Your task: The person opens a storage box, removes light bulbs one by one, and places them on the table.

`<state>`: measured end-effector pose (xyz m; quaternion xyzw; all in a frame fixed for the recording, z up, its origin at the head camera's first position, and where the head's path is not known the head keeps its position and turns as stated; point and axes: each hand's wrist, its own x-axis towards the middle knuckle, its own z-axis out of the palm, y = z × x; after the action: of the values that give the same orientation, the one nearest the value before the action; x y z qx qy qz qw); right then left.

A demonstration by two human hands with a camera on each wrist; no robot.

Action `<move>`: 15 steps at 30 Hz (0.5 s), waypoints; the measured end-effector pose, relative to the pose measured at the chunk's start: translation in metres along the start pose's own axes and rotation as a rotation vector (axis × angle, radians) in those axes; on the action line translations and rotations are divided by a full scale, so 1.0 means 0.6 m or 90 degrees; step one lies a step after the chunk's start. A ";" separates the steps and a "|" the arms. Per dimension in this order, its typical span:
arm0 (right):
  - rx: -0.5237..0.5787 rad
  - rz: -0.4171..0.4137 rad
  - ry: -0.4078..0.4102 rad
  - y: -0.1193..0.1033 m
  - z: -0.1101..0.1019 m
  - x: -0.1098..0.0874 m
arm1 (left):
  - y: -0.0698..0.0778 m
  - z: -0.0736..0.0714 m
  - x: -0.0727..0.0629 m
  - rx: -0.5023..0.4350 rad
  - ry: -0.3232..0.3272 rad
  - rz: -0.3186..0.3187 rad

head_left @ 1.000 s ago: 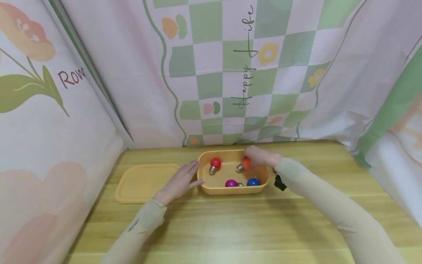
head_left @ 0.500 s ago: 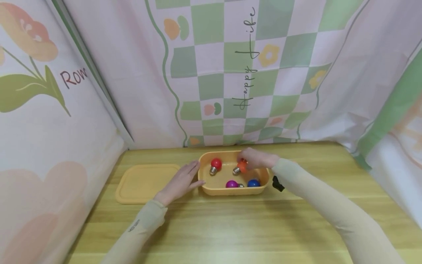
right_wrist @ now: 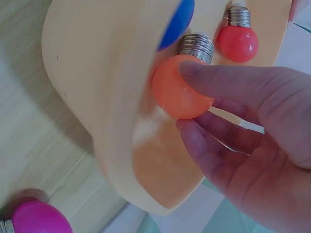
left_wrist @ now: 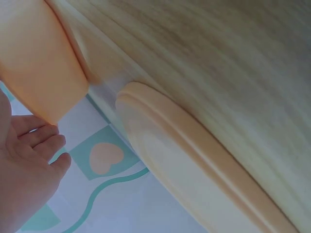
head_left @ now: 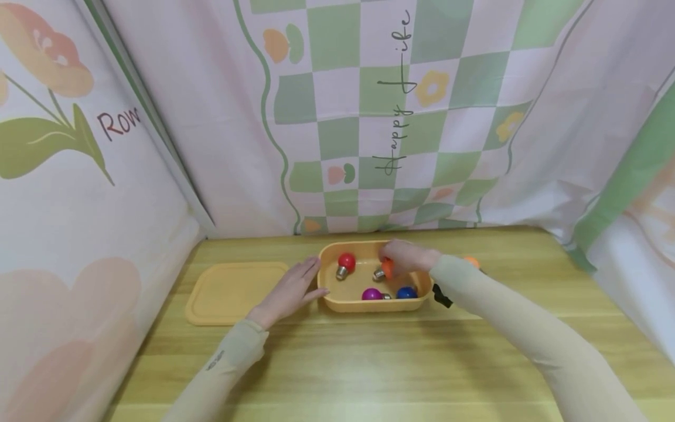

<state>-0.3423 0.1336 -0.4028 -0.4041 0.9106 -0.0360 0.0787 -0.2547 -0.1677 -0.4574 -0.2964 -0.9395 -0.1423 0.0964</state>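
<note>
In the head view, my right hand point(head_left: 407, 257) is inside a yellow plastic box point(head_left: 348, 306), holding an orange light bulb point(head_left: 388, 269). The right wrist view shows the thumb and fingertips pinching the orange glass, its metal screw base point(right_wrist: 196, 47) pointing away from the palm. My left hand point(head_left: 292, 290) rests against the box's left end, fingers extended and thumb at the near rim. Also in the box are a red bulb point(head_left: 346, 262) at the left, a purple bulb point(head_left: 371, 294) and a blue bulb point(head_left: 406, 293) along the near wall.
A yellow lid point(head_left: 232, 293) lies left of the box, partly behind my left hand. Beyond the right sleeve point(head_left: 474, 287) an orange round thing point(head_left: 471, 261) shows. A magenta bulb point(right_wrist: 41, 218) lies on the wooden table outside the box. Printed curtains point(head_left: 364, 135) hang behind.
My right hand has moved slightly left and lower into the box with the orange bulb. An orange round thing has come into view beyond the right sleeve. My left hand stays in place.
</note>
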 end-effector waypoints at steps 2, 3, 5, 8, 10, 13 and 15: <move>-0.001 -0.005 0.001 0.000 0.001 -0.001 | 0.000 0.000 0.001 0.002 0.002 0.004; 0.004 -0.002 -0.001 0.000 0.001 -0.001 | 0.000 0.001 0.001 0.003 0.003 0.006; 0.011 0.007 -0.008 -0.001 0.001 -0.003 | 0.000 0.001 0.001 0.001 0.004 0.007; 0.031 0.036 -0.030 -0.001 -0.002 -0.006 | 0.000 -0.001 0.002 -0.004 0.003 0.004; 0.048 0.049 -0.043 -0.001 -0.004 -0.009 | 0.001 -0.002 0.002 -0.005 -0.002 0.001; 0.061 0.039 -0.034 0.001 -0.008 -0.015 | 0.001 -0.003 0.002 -0.002 -0.009 -0.003; 0.053 0.018 -0.013 0.002 -0.010 -0.020 | 0.001 -0.003 0.002 0.000 -0.012 -0.004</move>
<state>-0.3366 0.1434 -0.3956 -0.3882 0.9129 -0.0688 0.1053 -0.2550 -0.1672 -0.4556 -0.2944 -0.9413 -0.1401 0.0871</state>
